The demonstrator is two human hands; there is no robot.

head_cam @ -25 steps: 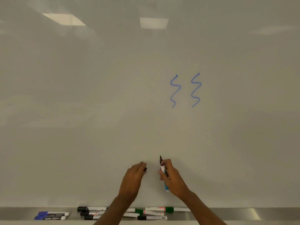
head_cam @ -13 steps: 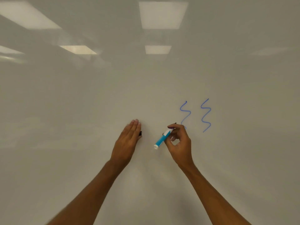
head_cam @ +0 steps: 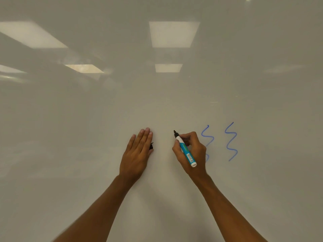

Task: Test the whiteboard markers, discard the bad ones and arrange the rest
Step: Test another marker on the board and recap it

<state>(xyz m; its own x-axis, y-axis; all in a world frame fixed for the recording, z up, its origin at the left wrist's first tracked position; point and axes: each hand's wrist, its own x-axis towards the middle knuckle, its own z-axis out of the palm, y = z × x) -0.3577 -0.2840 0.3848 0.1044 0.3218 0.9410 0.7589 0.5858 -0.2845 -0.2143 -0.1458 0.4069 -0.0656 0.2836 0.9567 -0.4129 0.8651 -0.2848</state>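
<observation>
Whiteboard marker with a blue-and-white plastic barrel and a black tip (head_cam: 185, 149): it sits in the right hand (head_cam: 196, 155), in front of the glossy white whiteboard (head_cam: 87, 154), a little below the middle of the view. It is tilted, with the tip pointing up and to the left and the white rear end sticking out low on the right over the back of the hand. The thumb and curled fingers pinch the barrel just behind the tip. Whether the tip touches the board cannot be told.

To the left, apart from the marker, the left hand (head_cam: 138, 154) lies flat toward the board with its fingers (head_cam: 146, 137) straight and pressed together, pointing up. A small black piece, apparently a cap (head_cam: 151, 146), peeks out at the thumb side; the thumb is hidden, so how the piece is kept there cannot be told.

Just right of the right hand runs a blue wavy line (head_cam: 208, 137), its lower part partly hidden behind the hand. A second blue wavy line (head_cam: 231, 142) stands beside it, farther right. Rectangular ceiling-light reflections (head_cam: 173, 34) show in the upper board.
</observation>
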